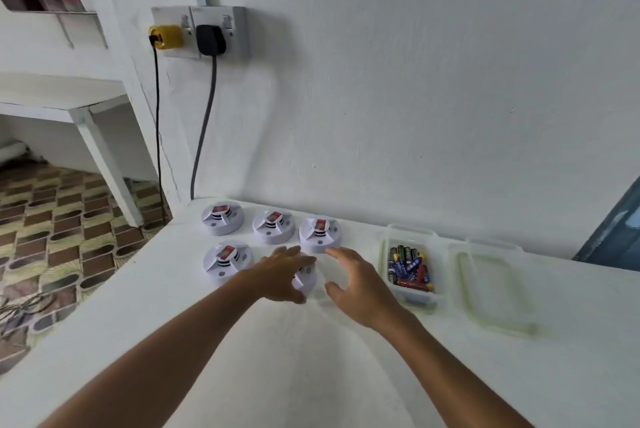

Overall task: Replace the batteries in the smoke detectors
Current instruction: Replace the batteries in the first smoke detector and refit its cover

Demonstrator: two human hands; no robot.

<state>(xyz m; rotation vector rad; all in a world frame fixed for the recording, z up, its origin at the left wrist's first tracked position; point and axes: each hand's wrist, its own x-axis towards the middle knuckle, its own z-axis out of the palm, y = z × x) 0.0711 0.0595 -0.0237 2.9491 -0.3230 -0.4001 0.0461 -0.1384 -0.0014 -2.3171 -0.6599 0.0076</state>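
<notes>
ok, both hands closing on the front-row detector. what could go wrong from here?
1. The left hand covers most of that smoke detector; lifting blind could nudge the neighbour behind it.
2. The open battery tub sits just beyond the right hand; a wide reach could tip it.

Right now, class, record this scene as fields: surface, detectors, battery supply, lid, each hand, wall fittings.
surface: white countertop against a white wall
detectors: five white smoke detectors; back row of three, one front left, the fifth detector partly hidden under the left hand
battery supply: clear container of loose batteries
lid: container lid lying beside it
left hand: on the fifth detector
right hand: open, just right of that detector
wall fittings: double socket, yellow plug, black plug
</notes>
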